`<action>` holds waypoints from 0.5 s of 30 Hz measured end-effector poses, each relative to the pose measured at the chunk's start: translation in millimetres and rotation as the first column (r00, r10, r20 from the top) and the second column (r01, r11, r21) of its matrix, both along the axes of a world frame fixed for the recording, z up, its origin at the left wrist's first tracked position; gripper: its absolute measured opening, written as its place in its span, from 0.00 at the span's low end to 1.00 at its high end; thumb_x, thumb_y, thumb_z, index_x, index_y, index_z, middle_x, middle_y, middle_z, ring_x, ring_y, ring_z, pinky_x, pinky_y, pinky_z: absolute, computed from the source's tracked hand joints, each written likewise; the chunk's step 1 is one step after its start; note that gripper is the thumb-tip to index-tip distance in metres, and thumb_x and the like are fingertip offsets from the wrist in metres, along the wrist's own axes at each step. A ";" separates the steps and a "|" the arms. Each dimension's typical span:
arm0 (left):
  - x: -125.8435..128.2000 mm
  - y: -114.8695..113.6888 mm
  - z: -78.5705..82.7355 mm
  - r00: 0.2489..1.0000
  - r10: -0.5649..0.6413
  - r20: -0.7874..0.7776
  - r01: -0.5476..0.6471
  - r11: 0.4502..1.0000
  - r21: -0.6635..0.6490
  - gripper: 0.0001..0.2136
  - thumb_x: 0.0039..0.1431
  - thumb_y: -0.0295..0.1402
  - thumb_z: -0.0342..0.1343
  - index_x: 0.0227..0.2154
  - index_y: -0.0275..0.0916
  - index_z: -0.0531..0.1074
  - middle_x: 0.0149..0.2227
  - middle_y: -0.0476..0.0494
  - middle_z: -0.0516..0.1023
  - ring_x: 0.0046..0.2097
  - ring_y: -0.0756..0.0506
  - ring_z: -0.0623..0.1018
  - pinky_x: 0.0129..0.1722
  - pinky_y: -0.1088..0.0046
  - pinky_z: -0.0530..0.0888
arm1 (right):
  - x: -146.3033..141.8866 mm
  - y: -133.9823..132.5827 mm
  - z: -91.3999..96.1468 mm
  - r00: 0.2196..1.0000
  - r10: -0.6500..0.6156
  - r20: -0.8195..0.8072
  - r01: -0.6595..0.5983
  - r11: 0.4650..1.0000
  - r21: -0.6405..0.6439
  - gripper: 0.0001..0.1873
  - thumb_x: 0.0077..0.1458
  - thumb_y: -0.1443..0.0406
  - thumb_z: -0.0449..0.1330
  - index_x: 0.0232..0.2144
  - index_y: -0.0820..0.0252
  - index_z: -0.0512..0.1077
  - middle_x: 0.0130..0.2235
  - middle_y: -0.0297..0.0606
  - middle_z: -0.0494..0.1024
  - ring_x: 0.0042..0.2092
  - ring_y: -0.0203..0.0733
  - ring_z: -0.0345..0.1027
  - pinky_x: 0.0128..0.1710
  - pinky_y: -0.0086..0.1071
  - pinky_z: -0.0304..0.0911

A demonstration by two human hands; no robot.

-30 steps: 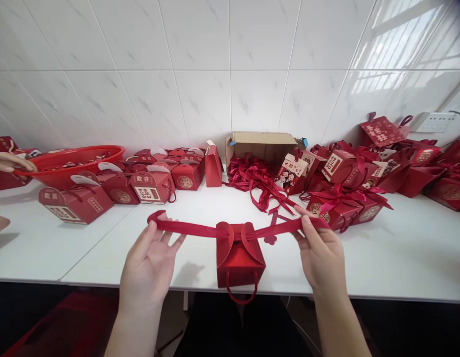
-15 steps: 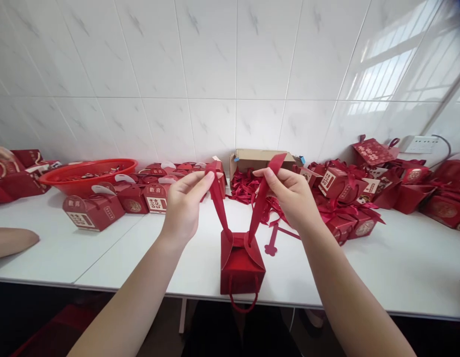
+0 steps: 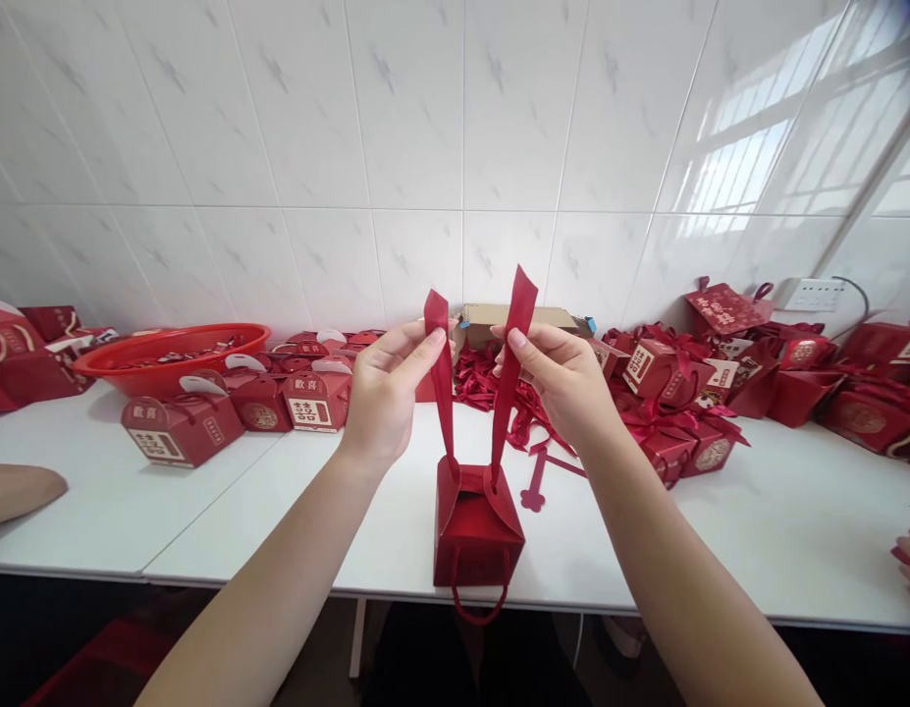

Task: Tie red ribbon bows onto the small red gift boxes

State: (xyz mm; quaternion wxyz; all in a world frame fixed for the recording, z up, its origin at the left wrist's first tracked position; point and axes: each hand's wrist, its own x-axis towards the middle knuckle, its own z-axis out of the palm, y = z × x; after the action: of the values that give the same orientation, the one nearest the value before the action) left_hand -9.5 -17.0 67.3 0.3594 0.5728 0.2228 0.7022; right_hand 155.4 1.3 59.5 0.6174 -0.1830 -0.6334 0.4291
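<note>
At frame centre, the left hand (image 3: 385, 393) and right hand (image 3: 562, 378) each pinch one upright end of the red satin ribbon (image 3: 508, 378), directly above the small red paper gift box (image 3: 475, 530) on the white worktop (image 3: 778, 511).

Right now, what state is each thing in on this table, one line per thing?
Left hand: pinching the left ribbon end, raised.
Right hand: pinching the right ribbon end, raised.
Ribbon: threaded through the box flaps, both ends upright, untied.
Red box: upright at the table edge, flaps together.
Cardboard box: open.
Red basin: holding items.
</note>
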 end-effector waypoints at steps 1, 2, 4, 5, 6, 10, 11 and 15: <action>0.5 -0.2 -0.5 1.000 -0.006 0.002 0.006 1.000 0.004 0.06 0.52 0.33 0.61 0.32 0.40 0.79 0.33 0.47 0.80 0.44 0.45 0.77 0.50 0.66 0.71 | -0.2 -0.1 -0.1 1.000 0.003 -0.016 -0.004 1.000 -0.007 0.09 0.53 0.58 0.62 0.35 0.53 0.78 0.31 0.31 0.77 0.32 0.32 0.69 0.37 0.29 0.67; 0.9 -0.5 -0.9 1.000 -0.010 0.007 0.010 1.000 0.004 0.05 0.51 0.33 0.61 0.32 0.41 0.79 0.34 0.47 0.80 0.44 0.46 0.77 0.50 0.66 0.71 | -0.4 -0.4 -0.3 0.999 0.005 -0.034 -0.005 1.000 -0.012 0.08 0.53 0.59 0.62 0.35 0.53 0.78 0.30 0.30 0.77 0.33 0.32 0.70 0.38 0.30 0.67; 1.0 -1.1 -1.2 1.000 -0.011 0.016 0.011 1.000 -0.002 0.05 0.51 0.33 0.62 0.32 0.41 0.79 0.35 0.47 0.80 0.44 0.46 0.77 0.50 0.67 0.71 | -0.3 -1.6 -1.0 0.998 0.013 -0.060 -0.015 1.000 -0.026 0.08 0.52 0.59 0.62 0.34 0.52 0.79 0.31 0.30 0.78 0.33 0.32 0.71 0.39 0.30 0.67; 0.7 -1.4 -1.0 1.000 -0.010 0.015 0.010 1.000 -0.004 0.05 0.51 0.32 0.62 0.32 0.41 0.79 0.35 0.47 0.80 0.43 0.46 0.77 0.49 0.67 0.71 | -0.1 -2.6 -1.6 0.998 0.020 -0.064 -0.022 0.999 -0.035 0.08 0.52 0.59 0.63 0.34 0.52 0.79 0.31 0.31 0.78 0.34 0.32 0.71 0.40 0.31 0.67; 0.1 -1.8 -0.6 1.000 -0.010 0.010 0.010 1.000 -0.002 0.06 0.51 0.32 0.62 0.33 0.41 0.79 0.35 0.47 0.79 0.42 0.47 0.77 0.49 0.67 0.71 | 0.2 -3.6 -2.3 0.998 0.025 -0.064 -0.028 0.999 -0.045 0.08 0.52 0.59 0.63 0.34 0.53 0.79 0.31 0.31 0.78 0.34 0.33 0.71 0.40 0.31 0.67; -2.5 -3.0 2.0 1.000 -0.024 -0.016 0.025 0.999 0.025 0.06 0.52 0.32 0.61 0.34 0.41 0.78 0.30 0.49 0.79 0.39 0.49 0.77 0.46 0.69 0.73 | 1.1 -7.4 -6.0 0.997 0.032 -0.073 -0.038 0.996 -0.078 0.09 0.52 0.60 0.63 0.34 0.56 0.79 0.31 0.34 0.78 0.33 0.33 0.72 0.38 0.30 0.68; -2.9 -3.1 2.8 1.000 -0.021 -0.022 0.022 0.999 0.029 0.06 0.52 0.32 0.61 0.34 0.41 0.78 0.30 0.49 0.79 0.37 0.49 0.77 0.45 0.69 0.73 | 1.0 -7.8 -6.5 0.996 0.036 -0.080 -0.042 0.996 -0.083 0.09 0.52 0.60 0.63 0.34 0.57 0.78 0.30 0.34 0.78 0.32 0.33 0.71 0.37 0.30 0.69; -4.0 -4.6 6.5 0.997 0.004 -0.073 -0.001 0.999 0.035 0.09 0.52 0.33 0.62 0.37 0.40 0.76 0.30 0.48 0.78 0.36 0.49 0.77 0.41 0.70 0.74 | -1.6 -7.9 -4.3 0.997 0.041 -0.071 -0.048 0.994 -0.101 0.11 0.51 0.62 0.64 0.37 0.57 0.76 0.27 0.33 0.77 0.27 0.32 0.69 0.31 0.30 0.67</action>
State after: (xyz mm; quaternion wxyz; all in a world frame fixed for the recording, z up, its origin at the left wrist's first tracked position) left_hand -13.5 -21.6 73.8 0.3401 0.6041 0.2242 0.6849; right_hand 153.8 -6.6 55.2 0.6188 -0.1855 -0.5930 0.4806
